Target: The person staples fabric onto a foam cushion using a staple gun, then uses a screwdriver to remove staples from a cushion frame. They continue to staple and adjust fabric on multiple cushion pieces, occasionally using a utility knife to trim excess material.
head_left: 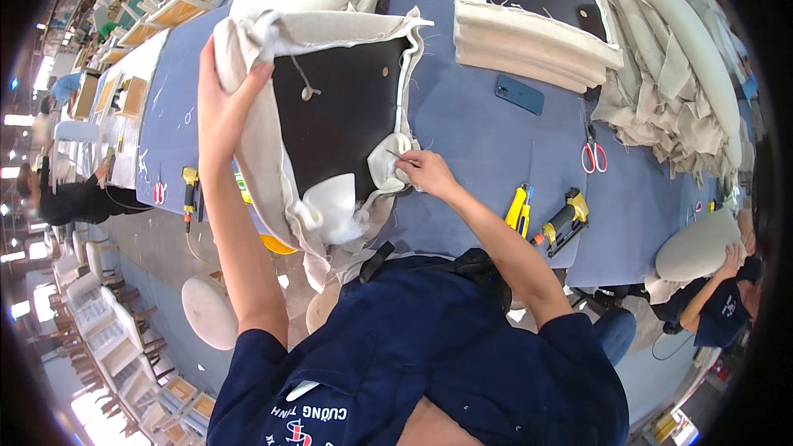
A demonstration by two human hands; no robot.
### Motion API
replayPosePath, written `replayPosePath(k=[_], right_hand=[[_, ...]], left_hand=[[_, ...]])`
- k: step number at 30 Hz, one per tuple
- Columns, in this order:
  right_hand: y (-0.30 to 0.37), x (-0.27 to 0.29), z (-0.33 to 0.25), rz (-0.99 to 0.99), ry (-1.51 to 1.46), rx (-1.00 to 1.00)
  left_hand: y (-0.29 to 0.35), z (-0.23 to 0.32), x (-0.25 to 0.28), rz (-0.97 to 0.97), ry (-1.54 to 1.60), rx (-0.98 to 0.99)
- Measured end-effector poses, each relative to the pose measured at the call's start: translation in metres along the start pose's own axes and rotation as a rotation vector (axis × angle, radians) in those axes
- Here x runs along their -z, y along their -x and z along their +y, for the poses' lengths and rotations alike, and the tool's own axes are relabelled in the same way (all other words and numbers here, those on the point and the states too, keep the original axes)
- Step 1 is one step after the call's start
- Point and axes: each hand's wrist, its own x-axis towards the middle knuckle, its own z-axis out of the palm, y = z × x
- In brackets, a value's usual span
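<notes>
An upholstered panel in beige fabric, with a black backing (343,128) facing up, lies tilted on the blue-grey table in front of me. My left hand (221,111) is closed around its far left corner, fingers and thumb pressing the bunched fabric (235,45). At the near right corner, my right hand (425,171) pinches a thin dark rod-like tool (394,153). Its tip rests against a white padding flap (382,163). Another piece of white padding (329,201) pokes out along the near edge. A button with a loose strip (306,92) sits on the backing.
Right of the panel lie a phone (519,95), red-handled scissors (592,155), a yellow cutting tool (518,210) and a staple gun (567,219). Stacked panels (529,49) and heaped fabric covers (669,107) stand beyond. Another staple gun (190,190) hangs left. A co-worker (727,297) holds a cushion at right.
</notes>
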Motion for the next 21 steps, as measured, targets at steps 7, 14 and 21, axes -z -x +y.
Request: replayPosePath(k=[7, 14, 21], right_hand=[[-0.042, -0.047, 0.017, -0.022, 0.523, 0.029], [-0.040, -0.045, 0.035, 0.014, 0.518, 0.194], [0.064, 0.094, -0.160, -0.217, -0.916, 0.250]], left_hand=[[-0.026, -0.012, -0.017, -0.007, -0.065, -0.069], [-0.043, -0.009, -0.030, -0.050, -0.062, -0.030], [-0.023, 0.003, -0.026, 0.021, -0.237, -0.114]])
